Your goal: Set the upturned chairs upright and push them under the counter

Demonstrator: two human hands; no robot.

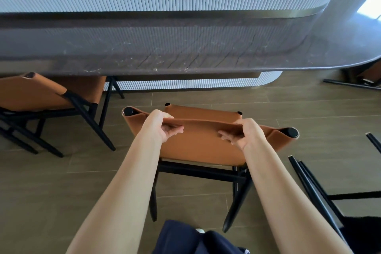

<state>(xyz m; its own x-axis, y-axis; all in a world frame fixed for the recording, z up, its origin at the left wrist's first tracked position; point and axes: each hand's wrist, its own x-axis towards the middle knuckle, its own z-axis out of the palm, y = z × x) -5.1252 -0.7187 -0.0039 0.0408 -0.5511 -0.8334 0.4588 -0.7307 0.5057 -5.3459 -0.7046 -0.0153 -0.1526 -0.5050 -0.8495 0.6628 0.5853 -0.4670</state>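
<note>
Fingers of the left hand are curled over the top edge of the backrest of the middle chair. The thumb is on the far side, so the brown leather is pinched between them. The right hand grips the same edge in the same way, somewhat apart from the left, and its fingers come down on the near face of the backrest. The leather edge sags a little between the two hands.

This chair stands upright on its black legs on the floor, with its seat turned toward the worktop. The front edge of the seat is short of the worktop edge, and a strip of bare floor lies between them.

To the left, a second chair stands upright with its seat partly under the worktop, and open floor separates it from the middle chair. To the right, the black legs of an upturned chair lie near the middle chair but do not touch it.
</note>
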